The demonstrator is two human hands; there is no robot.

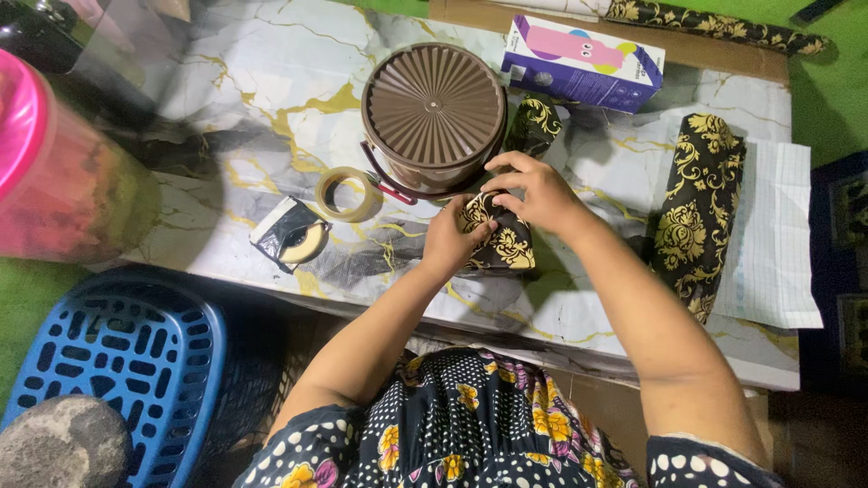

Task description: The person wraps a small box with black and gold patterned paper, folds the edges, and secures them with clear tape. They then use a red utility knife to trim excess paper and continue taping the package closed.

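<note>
Closest to the camera is the person's lap in a dotted dress with yellow flowers, and to the left a blue basket on the floor with a grey stone at its near corner.

Both forearms reach up over the near edge of the marble-look bench. The hands meet right in the middle on a small parcel wrapped in black paper with a gold floral print. The left hand grips its left side, fingers curled around the edge. The right hand comes over the top, fingertips pinching a fold of the paper at the upper end. So both hands are closed on the parcel, which sits on the bench between them, its lower end sticking out below the fingers.

Just left of the hands is a tape roll lying flat, and beside it a second tape roll half inside a black wrapper. Right behind the hands is a round brown tub with a ribbed lid, nearly touching the parcel. Off to the right lies a paper roll in the same black and gold, on top of a white sheet.

Further back there's a purple and pink box, and a pink container at far left.
</note>
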